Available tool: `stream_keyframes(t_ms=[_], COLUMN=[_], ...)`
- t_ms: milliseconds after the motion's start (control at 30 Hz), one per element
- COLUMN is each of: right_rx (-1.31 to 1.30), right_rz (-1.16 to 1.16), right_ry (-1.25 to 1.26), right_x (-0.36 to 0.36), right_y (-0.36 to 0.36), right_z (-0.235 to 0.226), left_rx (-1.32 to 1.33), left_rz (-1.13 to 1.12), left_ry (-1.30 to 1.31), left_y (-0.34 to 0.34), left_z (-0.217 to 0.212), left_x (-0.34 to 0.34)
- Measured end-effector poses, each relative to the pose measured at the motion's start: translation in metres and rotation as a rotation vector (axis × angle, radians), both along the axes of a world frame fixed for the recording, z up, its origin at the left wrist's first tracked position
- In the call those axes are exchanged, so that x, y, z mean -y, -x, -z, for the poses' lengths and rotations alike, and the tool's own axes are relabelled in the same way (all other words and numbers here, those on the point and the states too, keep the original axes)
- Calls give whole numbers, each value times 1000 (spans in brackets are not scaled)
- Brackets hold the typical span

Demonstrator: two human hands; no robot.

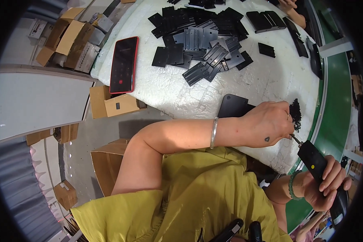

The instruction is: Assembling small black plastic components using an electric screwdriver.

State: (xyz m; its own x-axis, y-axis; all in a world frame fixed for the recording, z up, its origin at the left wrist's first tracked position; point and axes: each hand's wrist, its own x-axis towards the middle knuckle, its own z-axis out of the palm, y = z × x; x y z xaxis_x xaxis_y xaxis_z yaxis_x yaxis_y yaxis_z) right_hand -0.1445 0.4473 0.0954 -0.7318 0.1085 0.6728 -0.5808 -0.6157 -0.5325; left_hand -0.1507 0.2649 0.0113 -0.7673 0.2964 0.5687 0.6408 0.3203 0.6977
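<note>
My left hand (270, 123) sits right of centre in the frame, fingers curled shut and pinched at the tip of the black electric screwdriver (318, 165), apparently on a small screw I can't make out. Just left of that hand a dark flat plate (232, 105) lies on the white padded table (169, 88), partly hidden by my wrist. At upper left a red-edged phone (124, 64) rests on the table near its edge; at upper centre is a loose heap of black plates (207, 40). A small dark pile of screws (296, 114) sits just beyond my knuckles. At lower right my right hand (324, 183) is wrapped closed around the screwdriver's body, bit angled up toward the left fingertips.

I judge the risk to be the bit so near my fingertips: a slip could nick them, or flick the screw off the table's edge.
</note>
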Motion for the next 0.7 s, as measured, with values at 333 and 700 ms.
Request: stream_keyframes(t_ms=[333, 700], right_rx=[-75, -67], right_rz=[-74, -109], right_ry=[-149, -258], right_x=[20, 13], right_y=[-3, -5], right_z=[-12, -15], left_rx=[13, 25], left_rz=[-35, 9], left_ry=[-10, 25], left_y=[-5, -7], left_z=[-9, -17], left_x=[14, 13])
